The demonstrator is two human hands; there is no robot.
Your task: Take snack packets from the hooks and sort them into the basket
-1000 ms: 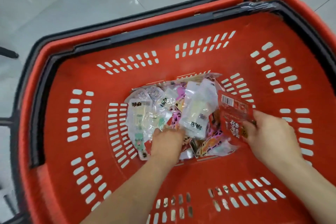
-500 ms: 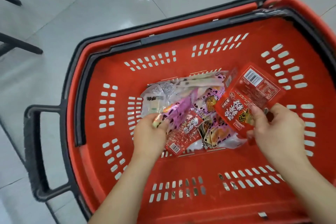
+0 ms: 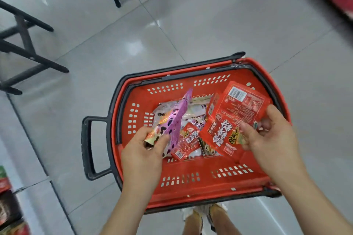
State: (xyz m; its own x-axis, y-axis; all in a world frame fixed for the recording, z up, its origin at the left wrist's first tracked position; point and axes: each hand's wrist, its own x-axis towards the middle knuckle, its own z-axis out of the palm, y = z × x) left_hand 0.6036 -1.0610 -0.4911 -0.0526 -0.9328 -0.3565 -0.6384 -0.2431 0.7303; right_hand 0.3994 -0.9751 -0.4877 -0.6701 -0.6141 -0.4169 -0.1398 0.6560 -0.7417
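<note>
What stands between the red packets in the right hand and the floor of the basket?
Nothing visible blocks the way. The red packets, held by the right hand, hang over the open basket; only loose packets already lie on its floor.

The one camera sits on the person's head and looks down, close above the basket (image 3: pixel 193 189) on the floor (image 3: pixel 172 30).

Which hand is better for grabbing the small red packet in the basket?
Probably the left hand: the small red packet sits right beside it, though it holds a purple packet. The right hand is farther off, gripping big red packets.
</note>
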